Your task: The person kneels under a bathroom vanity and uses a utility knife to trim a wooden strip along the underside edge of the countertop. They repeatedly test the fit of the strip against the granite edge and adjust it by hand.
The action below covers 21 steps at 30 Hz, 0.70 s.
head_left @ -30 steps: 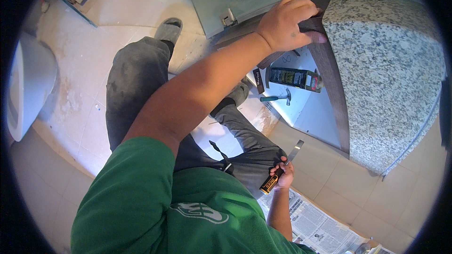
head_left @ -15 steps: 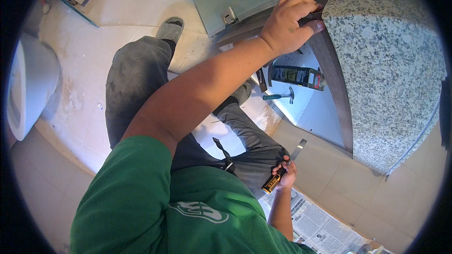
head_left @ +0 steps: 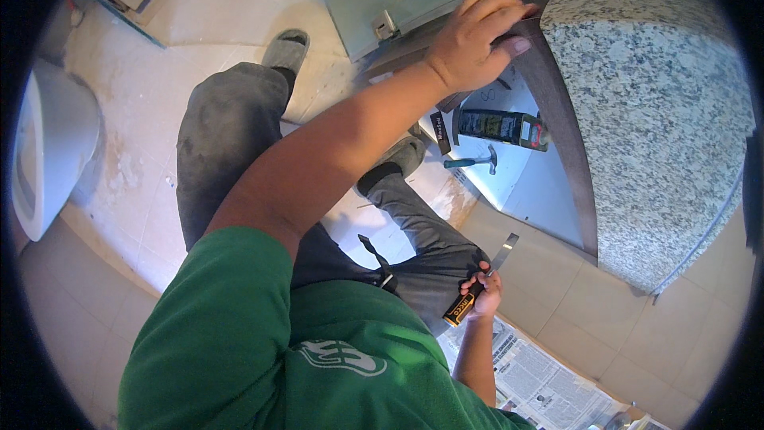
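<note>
Bordering the speckled granite counter (head_left: 656,135) ran a dark brown wooden frame (head_left: 571,147). At its upper corner beside the counter, the left hand (head_left: 473,46) had thumb and fingers apart; contact was unclear. Left of the counter, nearer the body, the right hand's (head_left: 488,295) fingers were clamped on a chisel (head_left: 459,309), black-and-orange handled, shiny-bladed. Since half a second earlier, the left hand had shifted slightly away from the counter.

Newspaper (head_left: 545,374), tool hndl (head_left: 458,310), blk pkg (head_left: 501,127) bear prtd txt.
</note>
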Motion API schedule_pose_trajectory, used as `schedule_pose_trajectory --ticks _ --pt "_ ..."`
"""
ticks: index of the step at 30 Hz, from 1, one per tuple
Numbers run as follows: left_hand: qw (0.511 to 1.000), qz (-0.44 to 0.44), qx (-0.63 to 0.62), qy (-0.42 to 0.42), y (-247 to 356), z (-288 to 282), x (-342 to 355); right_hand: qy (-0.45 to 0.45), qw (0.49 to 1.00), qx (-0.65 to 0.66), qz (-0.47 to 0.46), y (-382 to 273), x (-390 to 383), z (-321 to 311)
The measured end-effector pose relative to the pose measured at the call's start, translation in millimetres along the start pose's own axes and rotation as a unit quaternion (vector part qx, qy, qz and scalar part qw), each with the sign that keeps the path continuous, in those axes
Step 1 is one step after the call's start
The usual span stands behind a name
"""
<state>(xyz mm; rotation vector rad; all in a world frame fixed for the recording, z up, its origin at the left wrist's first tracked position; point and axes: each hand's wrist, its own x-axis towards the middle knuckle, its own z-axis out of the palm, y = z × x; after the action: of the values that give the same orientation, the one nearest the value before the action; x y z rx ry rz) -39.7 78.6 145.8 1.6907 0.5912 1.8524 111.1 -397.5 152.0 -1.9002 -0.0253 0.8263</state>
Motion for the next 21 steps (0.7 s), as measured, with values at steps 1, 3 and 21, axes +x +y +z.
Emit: schedule_pose_trajectory --ticks 1,3,21 --pt "1.000 -0.005 0.010 -0.011 -3 -4 -6 0.000 1.000 0.002 0.001 1 1 -1" --pt "0.999 -0.014 0.031 -0.026 -7 -9 -14 0.000 1.000 0.000 -0.001 1 1 -1" --pt "0.998 -0.055 -0.001 -0.007 -12 -3 -9 0.007 1.000 -0.005 0.003 -1 -1 2"
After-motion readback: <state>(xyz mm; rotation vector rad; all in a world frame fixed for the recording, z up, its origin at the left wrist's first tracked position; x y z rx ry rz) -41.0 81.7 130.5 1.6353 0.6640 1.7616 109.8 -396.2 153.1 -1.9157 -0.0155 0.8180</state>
